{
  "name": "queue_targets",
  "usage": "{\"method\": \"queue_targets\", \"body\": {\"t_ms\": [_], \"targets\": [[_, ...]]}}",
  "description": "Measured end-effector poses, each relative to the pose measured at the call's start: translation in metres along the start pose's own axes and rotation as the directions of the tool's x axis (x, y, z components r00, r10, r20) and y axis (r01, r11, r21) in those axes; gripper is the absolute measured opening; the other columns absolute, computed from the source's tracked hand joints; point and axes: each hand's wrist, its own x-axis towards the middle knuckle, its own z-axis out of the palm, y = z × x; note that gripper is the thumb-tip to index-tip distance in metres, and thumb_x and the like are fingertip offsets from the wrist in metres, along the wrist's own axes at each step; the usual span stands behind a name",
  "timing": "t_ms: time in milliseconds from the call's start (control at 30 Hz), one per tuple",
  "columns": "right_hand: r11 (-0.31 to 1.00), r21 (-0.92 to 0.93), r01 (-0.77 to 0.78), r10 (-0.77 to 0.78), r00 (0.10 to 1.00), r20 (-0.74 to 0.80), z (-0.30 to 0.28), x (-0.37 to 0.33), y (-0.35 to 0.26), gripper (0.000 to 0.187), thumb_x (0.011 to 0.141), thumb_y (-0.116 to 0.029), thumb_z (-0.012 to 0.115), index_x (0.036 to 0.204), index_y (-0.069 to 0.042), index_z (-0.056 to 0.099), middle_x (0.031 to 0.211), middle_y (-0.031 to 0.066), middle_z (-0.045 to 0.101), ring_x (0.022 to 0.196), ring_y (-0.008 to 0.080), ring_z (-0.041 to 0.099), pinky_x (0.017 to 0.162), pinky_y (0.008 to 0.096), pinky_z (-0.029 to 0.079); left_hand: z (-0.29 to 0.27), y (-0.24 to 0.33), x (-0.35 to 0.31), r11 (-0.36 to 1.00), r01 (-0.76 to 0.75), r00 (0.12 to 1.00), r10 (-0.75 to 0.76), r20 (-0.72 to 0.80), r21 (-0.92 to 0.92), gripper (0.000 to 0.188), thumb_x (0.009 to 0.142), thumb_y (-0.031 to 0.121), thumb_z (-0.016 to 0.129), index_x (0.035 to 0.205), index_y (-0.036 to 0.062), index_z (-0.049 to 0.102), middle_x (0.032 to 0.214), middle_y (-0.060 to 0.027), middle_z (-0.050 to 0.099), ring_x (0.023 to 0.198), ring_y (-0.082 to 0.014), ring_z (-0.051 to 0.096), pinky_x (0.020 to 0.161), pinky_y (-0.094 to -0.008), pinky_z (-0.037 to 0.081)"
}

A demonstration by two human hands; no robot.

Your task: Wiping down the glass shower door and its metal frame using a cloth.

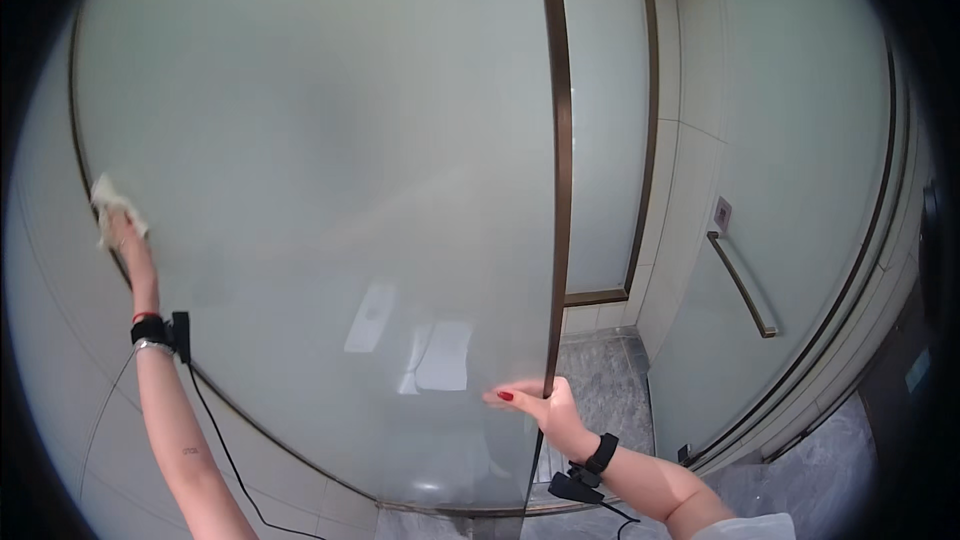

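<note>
I hold a crumpled cream cloth (105,198) in my partly curled left hand (126,235) at the large frosted-glass panel's (310,140) left edge; my right hand (563,418) curls round its brown metal frame (561,160).

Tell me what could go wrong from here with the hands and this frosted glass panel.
If the frosted glass panel moves, the right hand at its brown vertical frame might get pinched. The dangling black cable could snag. The pale cloth in the left hand may catch at the panel's left edge.
</note>
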Motion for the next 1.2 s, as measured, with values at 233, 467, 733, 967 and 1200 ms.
{"method": "queue_targets", "body": {"t_ms": [233,467,733,967,1200], "targets": [[0.997,-0.067,0.024,-0.026,0.999,-0.025,-0.015,0.012,0.006,0.023,0.09,-0.013,0.061,0.103,0.005,0.065,0.095,0.0133,0.07,0.091,0.0169,0.066,0.079,0.0255,0.052,0.016,-0.068,-0.038,0.99,-0.1,0.993,0.105,-0.049,0.097,0.068,0.098,0.05,0.03,0.146,0.0029,0.018,0.15,-0.0081,0.022,0.138,-0.0189,0.02,0.111,-0.0295,0.015],[0.994,-0.105,0.031,-0.026,0.999,0.046,-0.001,0.019,-0.015,0.023,0.092,-0.011,0.056,0.105,0.006,0.064,0.1,0.0149,0.068,0.094,0.0181,0.066,0.078,0.0244,0.052,0.025,-0.033,-0.078,0.936,-0.217,0.976,0.21,0.056,0.275,0.061,0.101,0.039,0.029,0.146,0.0014,0.014,0.152,-0.0106,0.02,0.139,-0.021,0.018,0.112,-0.0299,0.014],[0.998,-0.019,-0.059,0.06,0.997,0.048,-0.007,0.016,-0.015,0.029,0.089,-0.017,0.062,0.105,0.007,0.064,0.096,0.0145,0.069,0.09,0.0162,0.066,0.079,0.0266,0.052,0.138,0.087,-0.265,0.787,-0.394,0.919,0.327,0.22,0.475,0.056,0.098,0.024,0.034,0.145,-0.0004,0.017,0.154,-0.016,0.011,0.142,-0.0308,0.005,0.114,-0.044,-0.003],[0.999,-0.036,-0.018,0.018,1.0,0.008,-0.018,0.013,0.003,0.032,0.09,-0.02,0.061,0.103,0.008,0.063,0.092,0.017,0.069,0.089,0.0219,0.068,0.081,0.0297,0.051,0.23,0.234,-0.365,0.63,-0.648,0.754,0.449,0.48,0.429,0.059,0.088,0.03,0.053,0.142,0.0134,0.035,0.153,-0.0116,0.018,0.137,-0.037,0.024,0.108,-0.0626,0.001],[0.999,-0.034,0.019,-0.02,0.999,-0.036,-0.017,0.017,0.01,0.019,0.085,-0.015,0.064,0.095,0.001,0.07,0.078,0.0038,0.067,0.067,0.0076,0.058,0.061,0.0226,0.046,0.272,0.286,-0.416,0.555,-0.798,0.561,0.539,0.628,0.235,0.063,0.085,0.038,0.058,0.142,0.0316,0.034,0.151,-0.0041,0.026,0.114,-0.0313,0.051,0.105,-0.0684,0.004]]}}
